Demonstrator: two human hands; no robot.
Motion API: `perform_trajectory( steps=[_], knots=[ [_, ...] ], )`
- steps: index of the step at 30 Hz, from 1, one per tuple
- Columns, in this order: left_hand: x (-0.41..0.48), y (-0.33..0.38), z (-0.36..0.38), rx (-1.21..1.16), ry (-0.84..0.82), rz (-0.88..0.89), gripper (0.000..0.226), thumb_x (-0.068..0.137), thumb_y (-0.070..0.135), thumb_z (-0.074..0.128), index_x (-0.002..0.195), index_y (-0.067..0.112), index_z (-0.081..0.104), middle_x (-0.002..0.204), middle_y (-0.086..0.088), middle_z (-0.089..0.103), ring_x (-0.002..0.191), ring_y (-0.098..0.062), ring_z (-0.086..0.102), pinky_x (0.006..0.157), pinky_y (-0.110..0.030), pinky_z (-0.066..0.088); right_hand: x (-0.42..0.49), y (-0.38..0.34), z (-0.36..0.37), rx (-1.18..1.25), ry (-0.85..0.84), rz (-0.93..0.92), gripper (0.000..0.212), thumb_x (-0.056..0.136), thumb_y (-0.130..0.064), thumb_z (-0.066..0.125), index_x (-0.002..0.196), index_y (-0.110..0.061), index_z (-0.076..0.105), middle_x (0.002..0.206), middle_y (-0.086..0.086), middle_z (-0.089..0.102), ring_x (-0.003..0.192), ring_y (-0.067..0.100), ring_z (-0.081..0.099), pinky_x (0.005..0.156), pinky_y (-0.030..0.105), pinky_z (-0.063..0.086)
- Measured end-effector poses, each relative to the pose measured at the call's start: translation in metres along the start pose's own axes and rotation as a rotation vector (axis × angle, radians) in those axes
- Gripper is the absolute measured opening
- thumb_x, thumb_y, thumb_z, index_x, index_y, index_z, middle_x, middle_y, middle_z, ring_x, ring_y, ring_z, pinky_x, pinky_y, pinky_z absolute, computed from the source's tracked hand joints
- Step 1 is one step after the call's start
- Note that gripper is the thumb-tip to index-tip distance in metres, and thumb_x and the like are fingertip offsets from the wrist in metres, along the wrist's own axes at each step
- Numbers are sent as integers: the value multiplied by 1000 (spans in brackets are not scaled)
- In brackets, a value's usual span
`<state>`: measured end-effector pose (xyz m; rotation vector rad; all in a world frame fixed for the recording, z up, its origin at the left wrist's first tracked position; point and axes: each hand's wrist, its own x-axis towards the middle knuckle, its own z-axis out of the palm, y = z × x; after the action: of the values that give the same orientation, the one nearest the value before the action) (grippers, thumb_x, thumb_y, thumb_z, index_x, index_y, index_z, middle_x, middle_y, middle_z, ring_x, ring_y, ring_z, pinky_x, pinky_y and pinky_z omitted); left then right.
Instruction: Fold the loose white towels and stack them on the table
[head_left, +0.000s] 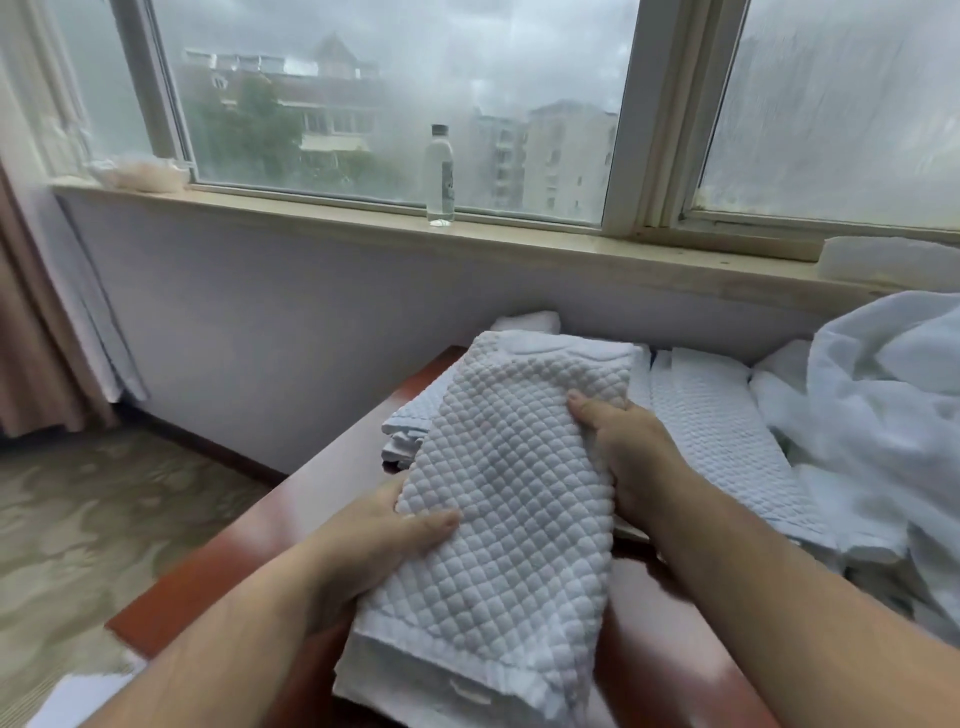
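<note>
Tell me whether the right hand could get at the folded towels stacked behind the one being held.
Probably yes: the folded stack lies just beyond the right hand with nothing between, but that hand first has to let go of the held towel.

A white waffle-textured towel (498, 499) is folded into a long narrow band, held off the counter (249, 551) in a two-sided grip, its hemmed end hanging nearest. Beyond the grip lies a stack (722, 415) of folded towels; right of it, a loose pile (883, 415), crumpled.
</note>
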<state>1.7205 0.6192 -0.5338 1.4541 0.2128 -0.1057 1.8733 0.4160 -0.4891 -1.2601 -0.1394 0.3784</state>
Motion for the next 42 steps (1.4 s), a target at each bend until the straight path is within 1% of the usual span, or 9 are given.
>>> perform_trajectory(
  steps=[6, 15, 21, 26, 29, 34, 36, 39, 42],
  knots=[
    [26, 17, -15, -55, 43, 44, 42, 90, 17, 71, 129, 18, 56, 113, -11, 75, 102, -30, 74, 73, -32, 61, 21, -3, 0, -24, -211, 16, 39, 90, -15, 69, 127, -6, 59, 112, 19, 74, 100, 37, 74, 74, 44, 61],
    [99, 107, -55, -37, 46, 152, 45, 86, 24, 76, 129, 17, 63, 121, -16, 71, 109, -36, 70, 79, -42, 61, 115, -71, 40, 16, -155, -84, 39, 93, -6, 63, 130, -6, 55, 116, 23, 72, 100, 43, 72, 85, 59, 58],
    [158, 83, -73, 397, 359, -221, 46, 89, 54, 66, 110, 13, 74, 103, -6, 78, 96, -28, 74, 97, -46, 56, 177, -29, 22, -402, 61, 155, 40, 91, -49, 65, 109, -14, 69, 86, 8, 79, 74, 27, 77, 59, 38, 60],
    [177, 62, -79, 564, 517, -26, 48, 88, 61, 55, 92, 18, 76, 91, -2, 77, 87, -26, 73, 88, -45, 58, 211, -5, 6, -357, 137, 98, 37, 88, -46, 68, 100, -11, 69, 72, 7, 76, 59, 24, 74, 55, 36, 58],
    [177, 58, -81, 519, 486, 52, 38, 91, 57, 59, 69, 30, 73, 70, 9, 73, 64, -14, 70, 62, -29, 55, 225, -11, 7, -380, 144, 16, 29, 91, -34, 67, 100, -7, 69, 80, 8, 78, 62, 22, 75, 54, 36, 58],
    [182, 64, -81, 562, 538, 70, 41, 93, 55, 61, 80, 17, 70, 62, 13, 67, 55, -7, 62, 57, -24, 45, 226, -3, 6, -500, 200, -59, 28, 87, -35, 60, 96, -10, 70, 95, 11, 76, 84, 33, 75, 74, 55, 63],
    [181, 66, -80, 641, 597, 15, 39, 92, 57, 60, 84, 19, 66, 70, 12, 67, 67, -10, 63, 66, -29, 49, 222, -1, 5, -542, 175, -13, 34, 88, -43, 59, 101, -14, 69, 93, 7, 77, 81, 28, 74, 71, 48, 64],
    [174, 70, -67, 865, 723, 70, 41, 93, 56, 55, 126, 31, 60, 117, 7, 65, 114, -17, 59, 101, -40, 47, 214, -2, 1, -552, 120, 31, 35, 90, -45, 60, 96, -12, 69, 71, 4, 76, 53, 19, 70, 49, 30, 54],
    [165, 76, -40, 972, 612, 257, 56, 90, 63, 46, 139, 38, 54, 143, 8, 54, 135, -17, 46, 113, -48, 36, 198, -3, -6, -585, 48, 61, 35, 92, -42, 60, 90, -8, 67, 59, 6, 68, 43, 18, 61, 44, 26, 48]
  ],
)
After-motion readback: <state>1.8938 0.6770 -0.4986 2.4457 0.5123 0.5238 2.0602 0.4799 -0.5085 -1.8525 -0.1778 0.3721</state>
